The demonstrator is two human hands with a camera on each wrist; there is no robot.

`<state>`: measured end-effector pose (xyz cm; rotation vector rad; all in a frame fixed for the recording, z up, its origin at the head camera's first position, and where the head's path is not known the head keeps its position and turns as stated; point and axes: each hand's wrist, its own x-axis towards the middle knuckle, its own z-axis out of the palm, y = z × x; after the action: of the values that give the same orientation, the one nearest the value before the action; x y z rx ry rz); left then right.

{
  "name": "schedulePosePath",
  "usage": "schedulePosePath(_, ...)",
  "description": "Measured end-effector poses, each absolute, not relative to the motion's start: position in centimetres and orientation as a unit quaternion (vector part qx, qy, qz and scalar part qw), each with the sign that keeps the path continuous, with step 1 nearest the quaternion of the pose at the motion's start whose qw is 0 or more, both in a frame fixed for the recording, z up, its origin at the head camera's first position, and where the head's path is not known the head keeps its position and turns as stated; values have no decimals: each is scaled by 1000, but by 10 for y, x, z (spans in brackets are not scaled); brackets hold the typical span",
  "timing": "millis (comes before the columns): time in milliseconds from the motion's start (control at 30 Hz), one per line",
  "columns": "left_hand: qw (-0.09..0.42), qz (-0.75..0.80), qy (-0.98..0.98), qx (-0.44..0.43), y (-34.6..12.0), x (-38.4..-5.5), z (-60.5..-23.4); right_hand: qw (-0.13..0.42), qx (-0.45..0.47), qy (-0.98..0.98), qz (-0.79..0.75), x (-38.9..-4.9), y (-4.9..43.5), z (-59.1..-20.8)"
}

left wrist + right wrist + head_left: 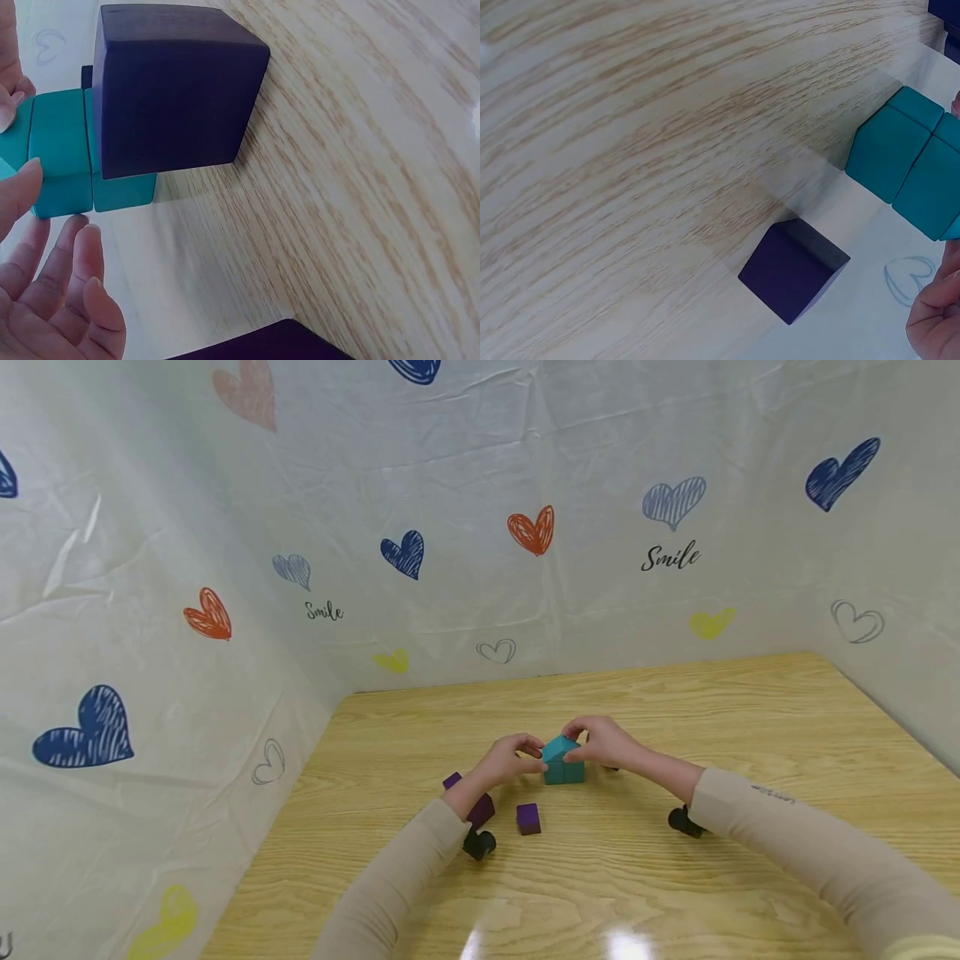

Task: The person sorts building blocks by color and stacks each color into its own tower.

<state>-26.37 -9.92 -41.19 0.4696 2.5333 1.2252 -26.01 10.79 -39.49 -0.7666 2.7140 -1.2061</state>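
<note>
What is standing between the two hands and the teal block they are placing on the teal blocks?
Nothing visible. The left hand and right hand both touch the tilted teal block, which sits directly above the teal base blocks. The purple cubes lie nearer the person, off to the side.

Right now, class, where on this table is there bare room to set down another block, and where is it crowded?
Bare wood lies along the table's far edge below the heart-print sheet, and across the near middle between the two sleeves. It is crowded at the centre: both hands, left hand and right hand, hold the teal blocks, with purple cubes close by on the left.
</note>
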Motion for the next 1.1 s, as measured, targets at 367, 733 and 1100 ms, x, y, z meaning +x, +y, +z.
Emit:
schedulePosePath(367, 139, 427, 877, 168, -99, -266, -413, 34, -255, 883, -392, -261, 108, -397)
schedulePosePath(733, 140, 424, 879, 168, -99, -268, -413, 36, -258, 883, -390, -262, 108, -398)
schedulePosePath(1100, 133, 408, 888, 167, -99, -266, -411, 46, -284, 885, -366, -265, 121, -398)
